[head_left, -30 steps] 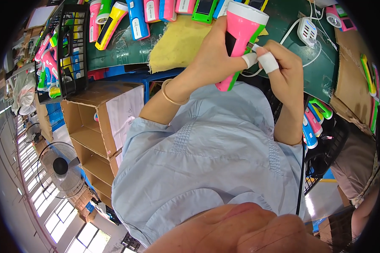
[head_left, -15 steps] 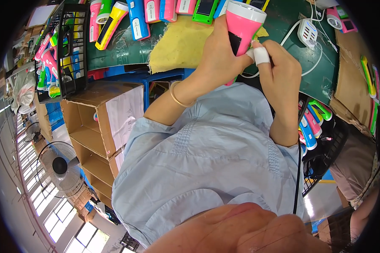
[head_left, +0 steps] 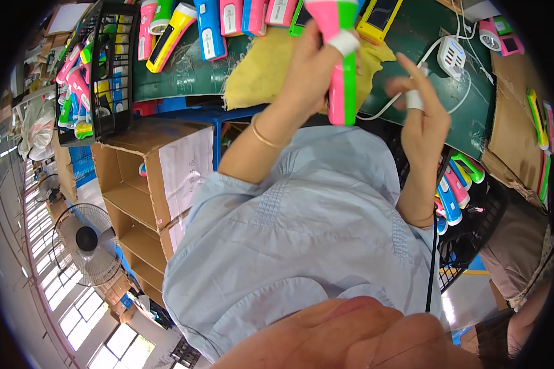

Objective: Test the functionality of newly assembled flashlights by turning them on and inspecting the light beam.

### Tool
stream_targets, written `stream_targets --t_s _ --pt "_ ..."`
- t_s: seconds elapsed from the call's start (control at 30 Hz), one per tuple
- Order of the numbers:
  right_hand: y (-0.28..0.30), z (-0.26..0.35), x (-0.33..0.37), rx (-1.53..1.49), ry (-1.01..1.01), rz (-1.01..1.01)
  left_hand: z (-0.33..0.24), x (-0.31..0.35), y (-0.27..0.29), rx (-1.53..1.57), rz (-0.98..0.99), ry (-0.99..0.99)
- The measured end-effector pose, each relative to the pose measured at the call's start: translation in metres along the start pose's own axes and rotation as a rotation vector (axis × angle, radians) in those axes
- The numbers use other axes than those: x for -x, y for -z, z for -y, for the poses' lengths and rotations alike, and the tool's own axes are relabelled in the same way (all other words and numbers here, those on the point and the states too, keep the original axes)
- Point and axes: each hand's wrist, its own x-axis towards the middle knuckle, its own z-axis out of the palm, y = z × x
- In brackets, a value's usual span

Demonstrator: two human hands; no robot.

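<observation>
A pink and green flashlight (head_left: 343,101) is gripped in my left hand (head_left: 309,72), head end up and away from me, over a yellow cloth (head_left: 252,77) on the green table. White tape wraps the thumb of this hand, which lies across the flashlight's side. My right hand (head_left: 426,120) is apart from it, to the right, with its fingers spread and nothing visible in them; its fingertips are blurred. One of its fingers also carries white tape. The right hand is nearest to a white cable beside the table's front edge.
Along the far side lie several flashlights, including a blue one (head_left: 210,31) and a yellow one (head_left: 173,37). A white multi-port charger (head_left: 452,56) with cables sits at the right. Black baskets of flashlights stand left (head_left: 114,67) and lower right (head_left: 474,240). Cardboard shelves (head_left: 132,178) stand at left.
My left hand has turned the flashlight, so its green side shows beside the pink one. My right hand has come off it, moving right and opening.
</observation>
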Motion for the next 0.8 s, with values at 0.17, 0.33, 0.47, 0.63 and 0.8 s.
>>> stream_targets --t_s 0.17,0.33,0.47,0.63,0.8 --pt "-0.02 -0.004 -0.007 -0.414 -0.201 0.287 0.002 -0.005 -0.006 -0.108 0.056 -0.123" --pt "-0.025 -0.004 -0.02 -0.45 -0.228 0.365 -0.01 -0.012 -0.026 0.182 -0.139 -0.026" --pt "-0.025 -0.025 -0.024 -0.6 -0.226 0.402 0.002 -0.008 -0.021 0.106 0.046 -0.155" --pt "-0.029 -0.031 -0.025 -0.627 -0.223 0.474 0.008 -0.009 -0.025 0.058 -0.189 -0.228" --pt "-0.043 -0.016 -0.026 -0.596 -0.206 0.272 0.006 -0.024 -0.018 0.078 -0.22 -0.261"
